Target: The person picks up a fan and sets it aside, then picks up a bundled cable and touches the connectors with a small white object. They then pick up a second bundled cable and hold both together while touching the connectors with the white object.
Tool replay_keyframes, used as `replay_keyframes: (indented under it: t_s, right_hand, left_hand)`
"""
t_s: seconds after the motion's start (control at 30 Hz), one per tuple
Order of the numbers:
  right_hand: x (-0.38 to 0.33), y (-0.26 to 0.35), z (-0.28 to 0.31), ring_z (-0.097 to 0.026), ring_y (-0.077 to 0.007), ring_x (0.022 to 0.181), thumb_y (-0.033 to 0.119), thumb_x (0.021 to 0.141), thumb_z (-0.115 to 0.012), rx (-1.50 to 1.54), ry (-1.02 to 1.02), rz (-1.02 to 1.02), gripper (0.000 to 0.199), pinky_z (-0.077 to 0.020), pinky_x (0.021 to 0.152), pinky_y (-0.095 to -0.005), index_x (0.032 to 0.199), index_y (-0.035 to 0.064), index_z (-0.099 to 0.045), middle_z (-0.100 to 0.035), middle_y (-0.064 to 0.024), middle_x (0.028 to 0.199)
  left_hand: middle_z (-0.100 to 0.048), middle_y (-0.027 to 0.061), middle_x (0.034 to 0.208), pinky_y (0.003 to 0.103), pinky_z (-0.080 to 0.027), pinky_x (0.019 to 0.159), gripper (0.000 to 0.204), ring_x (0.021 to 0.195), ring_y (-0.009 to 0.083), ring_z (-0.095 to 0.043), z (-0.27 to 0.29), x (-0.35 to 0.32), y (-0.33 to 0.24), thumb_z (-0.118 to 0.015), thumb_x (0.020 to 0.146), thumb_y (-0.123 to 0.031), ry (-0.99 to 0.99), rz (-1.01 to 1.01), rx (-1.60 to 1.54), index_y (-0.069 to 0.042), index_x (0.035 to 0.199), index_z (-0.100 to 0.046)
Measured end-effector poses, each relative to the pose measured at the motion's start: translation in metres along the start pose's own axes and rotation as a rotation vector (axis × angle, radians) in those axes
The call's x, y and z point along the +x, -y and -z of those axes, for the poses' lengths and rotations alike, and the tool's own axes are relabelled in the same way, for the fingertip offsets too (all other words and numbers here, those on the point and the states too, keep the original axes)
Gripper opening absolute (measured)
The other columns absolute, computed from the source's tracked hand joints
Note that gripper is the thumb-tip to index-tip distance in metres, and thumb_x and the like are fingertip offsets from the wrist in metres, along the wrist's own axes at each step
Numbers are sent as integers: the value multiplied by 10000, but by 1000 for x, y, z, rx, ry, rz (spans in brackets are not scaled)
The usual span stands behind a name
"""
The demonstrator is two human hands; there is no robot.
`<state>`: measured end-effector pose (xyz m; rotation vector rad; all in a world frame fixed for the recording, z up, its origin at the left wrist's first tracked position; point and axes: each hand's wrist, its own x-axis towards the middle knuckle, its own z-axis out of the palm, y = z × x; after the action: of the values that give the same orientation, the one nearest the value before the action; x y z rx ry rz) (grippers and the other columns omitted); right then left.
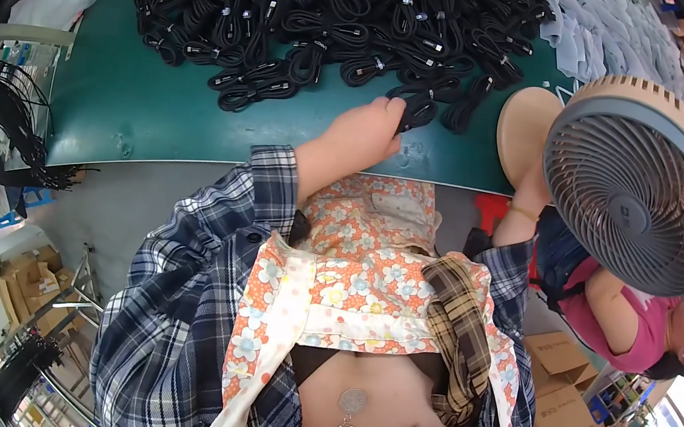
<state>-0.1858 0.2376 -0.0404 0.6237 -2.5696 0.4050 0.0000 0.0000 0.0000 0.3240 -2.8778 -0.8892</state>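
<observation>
We see the left hand (363, 134) stretched out over the near edge of the green table top (132, 99), its fingers curled together around 1 coiled black cable bundle (415, 106). That bundle lies at the near fringe of the large heap of coiled black cables with silver plugs (334, 14), which covers the far half of the table. The forearm comes out of a blue-and-white checked shirt sleeve (268, 182).

The right hand is hidden behind the round beige and grey desk fan (632, 187), so we cannot tell whether it is spread or closed; only the wrist with a thin bracelet (524, 211) shows, just beside the fan's round beige base (526, 125) on the right of the table. Far right of the heap lies a spread of pale clear plastic bags (616, 38).

Near us hangs an orange floral apron (351, 275). At the right, another person in a pink top (647, 327) sits beside brown cardboard boxes (561, 389).
</observation>
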Motion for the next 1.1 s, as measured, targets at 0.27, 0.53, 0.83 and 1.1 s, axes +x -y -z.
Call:
replay_keyframes:
  t_s: [0.27, 0.53, 0.83, 1.1]
  right_hand:
    - [-24, 122, 56, -461, -213, 959, 26, 743, -521, 555, 10, 136, 340, -345, 854, -325, 1063, -51, -439, -475, -139, 1050]
    - [-4, 193, 112, -495, -89, 753, 55, 794, -480, 1649, 534, 34, 196, -404, 674, -203, 979, -9, -495, -518, -41, 822]
    - [-9, 196, 134, -458, -40, 579, 107, 841, -440, 1571, 521, -106, 156, -356, 467, -143, 919, -5, -515, -518, -21, 717]
    - [-17, 186, 151, -462, -77, 581, 151, 861, -391, 1868, 580, -96, 200, -358, 460, -181, 983, 10, -463, -534, -72, 776]
  left_hand:
    - [-496, 70, 710, 199, -353, 438, 343, 473, 92, -412, 54, -29, 8, -395, 785, -130, 186, 441, -1757, 48, 1078, -386]
    - [-504, 80, 703, 205, -345, 434, 364, 477, 110, -423, 59, -60, 7, -360, 797, -206, 814, 68, -2300, 32, 1071, -398]
    - [-552, 83, 784, 208, -424, 504, 366, 556, 113, -520, 92, -93, -12, -492, 792, -147, 62, 53, -1565, 24, 1105, -414]
    - [-559, 109, 928, 221, -473, 635, 389, 696, 125, -575, 111, -101, -34, -546, 794, -172, 60, -85, -1648, 29, 1108, -435]
